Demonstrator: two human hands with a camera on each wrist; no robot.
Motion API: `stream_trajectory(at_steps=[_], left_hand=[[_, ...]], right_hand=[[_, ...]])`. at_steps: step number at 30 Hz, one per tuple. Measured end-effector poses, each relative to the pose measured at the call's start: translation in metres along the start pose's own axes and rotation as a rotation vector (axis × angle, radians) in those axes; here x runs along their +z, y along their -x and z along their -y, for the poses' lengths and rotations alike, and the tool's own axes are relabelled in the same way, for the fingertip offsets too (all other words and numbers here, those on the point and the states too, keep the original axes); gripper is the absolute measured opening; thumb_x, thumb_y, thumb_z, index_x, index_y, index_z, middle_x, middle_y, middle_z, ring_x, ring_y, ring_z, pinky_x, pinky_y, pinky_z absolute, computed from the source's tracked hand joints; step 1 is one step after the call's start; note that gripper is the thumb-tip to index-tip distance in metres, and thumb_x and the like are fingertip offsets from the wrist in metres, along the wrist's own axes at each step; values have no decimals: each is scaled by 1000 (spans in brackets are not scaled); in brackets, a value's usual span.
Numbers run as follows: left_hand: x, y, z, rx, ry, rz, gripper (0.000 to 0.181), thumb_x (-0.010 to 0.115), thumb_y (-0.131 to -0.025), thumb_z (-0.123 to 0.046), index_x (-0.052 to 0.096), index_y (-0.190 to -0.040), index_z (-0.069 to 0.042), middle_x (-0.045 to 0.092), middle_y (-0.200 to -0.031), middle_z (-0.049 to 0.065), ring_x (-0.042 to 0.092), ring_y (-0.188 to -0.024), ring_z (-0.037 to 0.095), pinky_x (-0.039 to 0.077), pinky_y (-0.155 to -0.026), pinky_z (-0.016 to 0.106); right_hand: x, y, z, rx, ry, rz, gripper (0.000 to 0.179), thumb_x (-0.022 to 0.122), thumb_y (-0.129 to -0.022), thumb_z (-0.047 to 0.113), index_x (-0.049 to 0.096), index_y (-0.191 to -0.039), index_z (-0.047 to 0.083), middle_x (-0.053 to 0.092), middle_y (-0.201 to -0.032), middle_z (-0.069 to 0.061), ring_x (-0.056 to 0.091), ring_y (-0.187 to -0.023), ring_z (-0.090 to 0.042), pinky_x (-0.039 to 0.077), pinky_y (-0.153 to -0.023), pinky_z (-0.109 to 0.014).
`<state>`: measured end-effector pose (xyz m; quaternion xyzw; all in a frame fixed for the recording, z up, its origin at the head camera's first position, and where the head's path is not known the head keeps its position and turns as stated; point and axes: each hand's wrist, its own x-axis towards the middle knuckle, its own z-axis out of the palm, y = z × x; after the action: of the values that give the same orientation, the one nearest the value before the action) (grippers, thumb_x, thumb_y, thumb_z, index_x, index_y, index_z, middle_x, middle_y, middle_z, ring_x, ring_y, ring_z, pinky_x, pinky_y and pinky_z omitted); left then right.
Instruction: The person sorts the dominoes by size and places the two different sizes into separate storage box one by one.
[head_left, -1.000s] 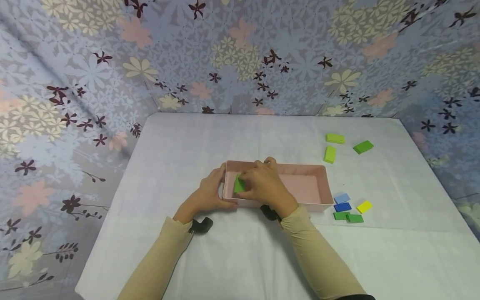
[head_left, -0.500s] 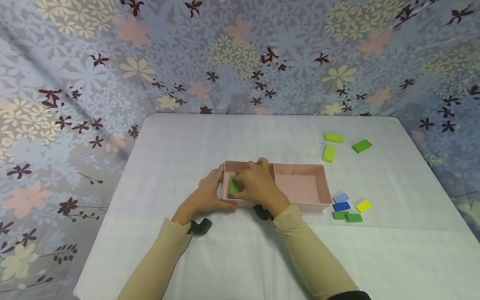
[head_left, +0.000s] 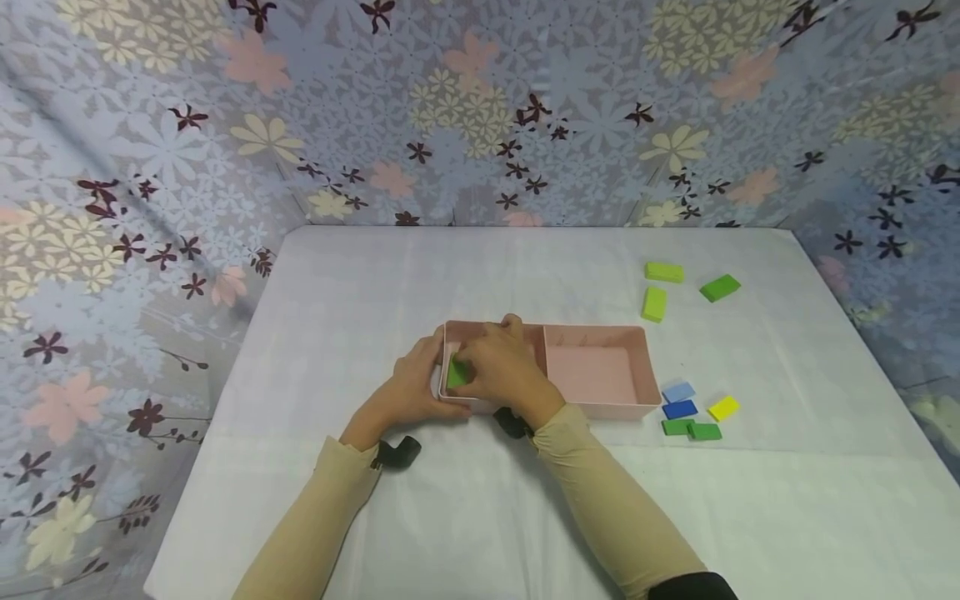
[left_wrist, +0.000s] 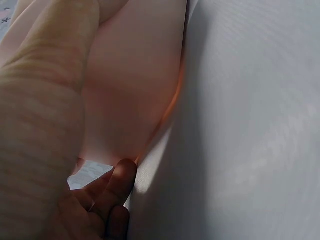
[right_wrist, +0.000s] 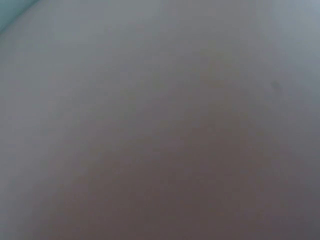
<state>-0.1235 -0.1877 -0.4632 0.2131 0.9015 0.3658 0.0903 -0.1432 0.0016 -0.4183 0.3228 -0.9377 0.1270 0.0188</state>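
A pink two-compartment box point(head_left: 598, 375) lies lengthwise across the white table. My left hand point(head_left: 411, 387) holds its left end, thumb along the near wall and fingers round the end; the left wrist view shows fingertips point(left_wrist: 124, 175) against the box wall point(left_wrist: 132, 85). Inside the left compartment, my right hand point(head_left: 504, 364) pinches a green block point(head_left: 455, 375) near the left wall. The hand covers most of that compartment and part of the block. In the right wrist view everything is a blur, with no block or fingers to make out.
Right of the box lie a light blue block point(head_left: 678, 392), a dark blue one point(head_left: 680, 409), a yellow one point(head_left: 724, 407) and two green ones point(head_left: 705, 432). Farther back are two lime blocks point(head_left: 654, 304) and a green block point(head_left: 720, 287). A flowered cloth point(head_left: 480, 108) hangs behind the table.
My right hand has moved left with the green block, closer to the box's left wall, uncovering the divider. The left hand keeps its hold on the box. The head view has shifted slightly.
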Motion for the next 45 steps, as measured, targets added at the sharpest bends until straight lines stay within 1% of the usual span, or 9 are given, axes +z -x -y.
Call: stream_trajectory(at_steps=[6, 14, 20, 23, 27, 34, 38, 42, 45], left_hand=[[-3, -6, -1, 10, -12, 10, 123, 76, -62, -66, 3, -153, -27, 32, -145, 4, 40, -123, 23, 34, -99, 55], [-8, -13, -2, 13, -19, 2, 125, 74, -61, -70, -1, -153, -29, 29, -148, 5, 35, -129, 27, 30, -101, 58], [-10, -19, -6, 9, -32, -7, 124, 76, -60, -68, 0, -152, -34, 32, -144, 3, 37, -125, 23, 31, -100, 56], [-11, -20, -8, 9, -35, -16, 125, 77, -60, -67, 1, -153, -33, 33, -143, 3, 37, -124, 23, 30, -100, 56], [-11, -20, -9, 11, -38, -22, 127, 79, -60, -65, 1, -153, -30, 31, -146, 5, 34, -129, 24, 27, -102, 59], [-7, -13, -10, -15, -31, -27, 129, 78, -59, -67, -2, -153, -30, 30, -148, 4, 31, -132, 24, 24, -103, 59], [-1, -5, -8, -39, -25, -17, 129, 77, -59, -68, -4, -153, -31, 29, -148, 3, 31, -132, 27, 26, -104, 58], [8, 13, -6, -46, -10, -17, 129, 77, -59, -68, -1, -153, -28, 31, -147, 4, 34, -130, 28, 28, -102, 58], [10, 15, -7, -37, 0, -36, 130, 78, -59, -68, 1, -154, -25, 32, -147, 2, 37, -126, 27, 32, -100, 56]], right_hand=[[-3, -6, -2, -9, 17, 0, 32, 81, -62, 54, 65, -65, 26, 49, -58, 21, 41, -74, -11, 24, -91, -50], [-8, -13, -4, -9, 28, -6, 28, 84, -61, 48, 69, -68, 24, 53, -59, 20, 43, -74, -11, 24, -93, -50], [-13, -15, -7, -2, 16, -6, 29, 85, -61, 47, 71, -70, 23, 63, -66, 16, 47, -77, -13, 24, -94, -52], [-13, -16, -8, -5, 20, -17, 29, 85, -60, 48, 71, -70, 24, 63, -67, 17, 49, -80, -13, 25, -94, -53], [-10, -17, -8, -9, 34, -35, 30, 84, -59, 49, 69, -68, 25, 61, -65, 18, 52, -82, -13, 25, -95, -54], [-8, -15, -5, -3, 52, -31, 28, 83, -60, 49, 72, -72, 26, 66, -71, 16, 54, -84, -13, 26, -97, -56], [-1, -8, 0, 11, 53, -23, 32, 84, -60, 51, 74, -78, 28, 66, -74, 17, 57, -87, -13, 28, -96, -55], [8, 4, 10, 21, 19, -14, 36, 85, -59, 52, 75, -83, 27, 66, -76, 16, 55, -87, -15, 30, -89, -51], [2, 11, 9, 39, 7, -53, 39, 83, -59, 55, 74, -86, 28, 62, -72, 18, 50, -81, -13, 30, -82, -47]])
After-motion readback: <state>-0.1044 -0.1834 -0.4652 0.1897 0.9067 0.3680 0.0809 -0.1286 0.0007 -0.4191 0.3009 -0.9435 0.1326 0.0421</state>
